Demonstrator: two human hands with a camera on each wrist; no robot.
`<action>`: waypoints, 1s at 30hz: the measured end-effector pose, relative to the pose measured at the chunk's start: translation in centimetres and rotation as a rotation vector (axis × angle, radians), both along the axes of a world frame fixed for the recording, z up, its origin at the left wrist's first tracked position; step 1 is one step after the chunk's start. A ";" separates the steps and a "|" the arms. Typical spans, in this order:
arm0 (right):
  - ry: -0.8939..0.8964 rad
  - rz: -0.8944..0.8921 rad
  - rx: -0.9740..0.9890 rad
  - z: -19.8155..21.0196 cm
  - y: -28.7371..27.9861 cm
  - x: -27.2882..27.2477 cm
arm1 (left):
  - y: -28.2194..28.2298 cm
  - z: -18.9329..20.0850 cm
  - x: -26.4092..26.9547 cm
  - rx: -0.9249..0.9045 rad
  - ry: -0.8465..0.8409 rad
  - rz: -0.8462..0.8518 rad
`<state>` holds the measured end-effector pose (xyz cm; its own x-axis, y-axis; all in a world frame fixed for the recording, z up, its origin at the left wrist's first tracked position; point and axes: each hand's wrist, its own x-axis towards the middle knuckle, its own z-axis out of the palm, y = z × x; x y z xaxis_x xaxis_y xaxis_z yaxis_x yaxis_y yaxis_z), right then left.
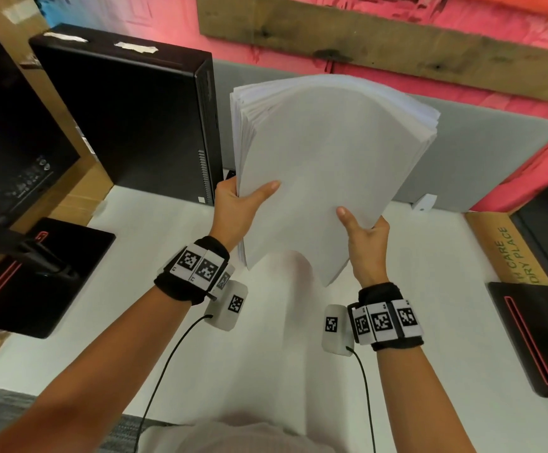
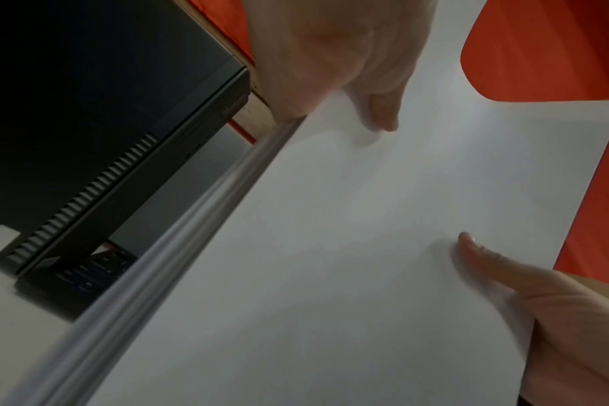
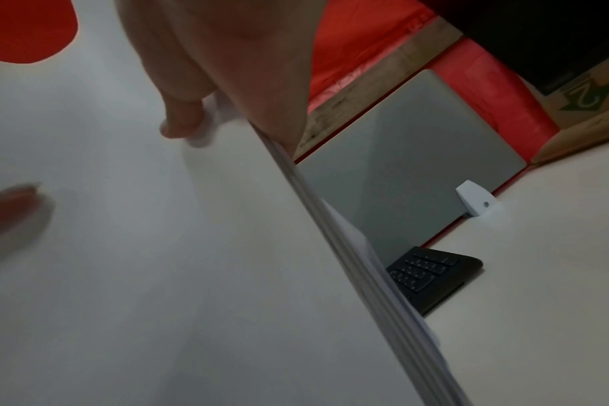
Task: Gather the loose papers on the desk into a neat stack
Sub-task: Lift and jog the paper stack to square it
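The thick stack of plain white paper sheets (image 1: 328, 165) is held upright and tilted above the white worktop (image 1: 436, 276), at about twelve o'clock from the person's body in the head view. It is one stack of many sheets; the front sheet is blank, the top edge bows into a curve, and the sheets fan slightly at the upper left and upper right corners, so the edges are not flush. The wrist views show the layered side edges of the stack (image 2: 205, 208) (image 3: 348, 247) as thin, uneven lines.

The left hand (image 1: 236, 207) grips the stack's left edge, thumb pressed flat on the front sheet and fingers hidden behind. The right hand (image 1: 365, 243) grips the lower right edge in the same way, thumb on the front. In the left wrist view the left hand (image 2: 334, 55) pinches the edge at the top, and the right hand's thumb shows at four o'clock.

At ten o'clock from the stack stands one black upright computer case (image 1: 135, 119) on the worktop. One grey fabric divider panel (image 1: 481, 158) runs behind the stack, with one small white clip (image 1: 424, 201) at its foot. One black keyboard (image 3: 431, 274) lies behind the stack. A cardboard box with green print (image 1: 508, 246) sits at three o'clock.
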<state>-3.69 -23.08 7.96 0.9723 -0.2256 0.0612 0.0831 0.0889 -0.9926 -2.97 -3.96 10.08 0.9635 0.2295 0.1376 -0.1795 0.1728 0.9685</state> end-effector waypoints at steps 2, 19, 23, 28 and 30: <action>0.013 0.015 -0.002 -0.1 -0.2 0.1 | 0.3 -0.2 -0.1 0.031 0.002 -0.002; 0.254 0.329 -0.042 -2.2 -2.5 0.7 | 3.3 -2.7 1.8 0.151 0.249 -0.318; 0.207 0.296 -0.044 -1.4 -2.3 1.7 | 3.0 -1.9 2.6 0.094 0.245 -0.332; 0.208 0.262 -0.069 -2.0 -2.2 2.2 | 2.5 -3.3 3.1 0.095 0.277 -0.294; 0.257 0.256 -0.099 -2.9 -2.2 2.1 | 2.4 -4.8 2.8 0.118 0.321 -0.273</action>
